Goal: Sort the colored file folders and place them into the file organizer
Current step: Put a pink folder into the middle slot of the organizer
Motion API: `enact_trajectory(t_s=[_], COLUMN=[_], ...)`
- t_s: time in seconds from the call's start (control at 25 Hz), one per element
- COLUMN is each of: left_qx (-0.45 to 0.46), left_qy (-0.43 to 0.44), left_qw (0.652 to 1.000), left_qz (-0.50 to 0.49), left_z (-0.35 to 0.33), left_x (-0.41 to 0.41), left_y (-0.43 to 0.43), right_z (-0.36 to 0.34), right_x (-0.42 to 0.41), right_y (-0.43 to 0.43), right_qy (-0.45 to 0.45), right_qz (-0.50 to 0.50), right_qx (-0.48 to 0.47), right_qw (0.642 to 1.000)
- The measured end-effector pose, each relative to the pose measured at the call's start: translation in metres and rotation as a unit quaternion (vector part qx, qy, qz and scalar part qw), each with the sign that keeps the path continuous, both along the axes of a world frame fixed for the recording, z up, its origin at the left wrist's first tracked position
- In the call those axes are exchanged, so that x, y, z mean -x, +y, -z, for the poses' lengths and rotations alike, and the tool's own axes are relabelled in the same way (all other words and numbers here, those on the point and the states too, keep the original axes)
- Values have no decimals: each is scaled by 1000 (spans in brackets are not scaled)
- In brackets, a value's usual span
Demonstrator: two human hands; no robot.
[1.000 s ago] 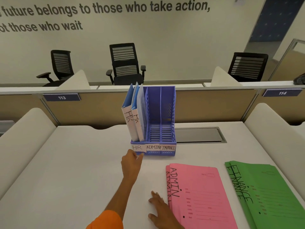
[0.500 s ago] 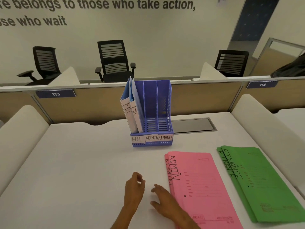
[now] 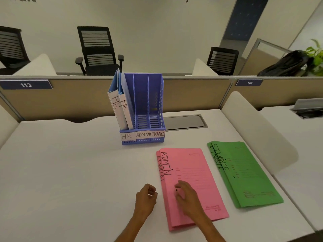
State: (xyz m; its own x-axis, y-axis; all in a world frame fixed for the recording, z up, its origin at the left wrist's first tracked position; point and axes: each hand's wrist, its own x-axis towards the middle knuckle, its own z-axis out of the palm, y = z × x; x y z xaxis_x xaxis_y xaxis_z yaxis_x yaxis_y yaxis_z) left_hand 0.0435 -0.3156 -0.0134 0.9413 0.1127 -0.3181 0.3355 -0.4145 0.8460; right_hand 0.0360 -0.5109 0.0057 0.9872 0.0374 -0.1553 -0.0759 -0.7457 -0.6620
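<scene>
A blue three-slot file organizer [image 3: 146,137] stands mid-desk, its slots labelled HR, ADMIN and FINANCE. Two blue HR folders [image 3: 118,105] stand upright in its left slot; the other two slots hold nothing. Pink ADMIN folders [image 3: 195,165] lie stacked flat in front of it, to the right. Green FINANCE folders [image 3: 244,172] lie stacked further right. My right hand [image 3: 187,194] rests on the lower left part of the top pink folder, fingers loosely curled. My left hand [image 3: 146,198] hovers just left of the pink stack, fingers loosely curled, holding nothing.
The white desk [image 3: 70,172] has curved side dividers [image 3: 258,137] and a grey cable hatch [image 3: 183,122] behind the organizer. A tan partition [image 3: 70,98] bounds the back. Black office chairs [image 3: 99,51] stand beyond it.
My left hand has drawn back from the organizer's HR label to beside the pink stack. My right hand has slid from the desk onto the top pink folder.
</scene>
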Motion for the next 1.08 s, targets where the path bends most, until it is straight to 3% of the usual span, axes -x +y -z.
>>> enact_trajectory(t_s=[0.36,0.64,0.76,0.96,1.08], left_qx=[73,31,54,164,150], left_qy=[78,64,80,147,112], left_qw=[994,996,993,974,981], left_qz=[-22,-48,-61,-54,-46], left_z=[-6,-16,-17,-18,-31], left_x=[-4,-14,-18,-30,-33], left_y=[-41,-58,-67,-76,-88], right_z=[6,15,16,16,18], right_x=[-20,-34,-40,-45,-43], right_y=[-106,-122,-121,-118,-116], right_qy=[55,73,74,95,100], right_qz=[222,231,226,226,231], right_qx=[9,0,5,36,48], right_qw=[973,970,971,969,967])
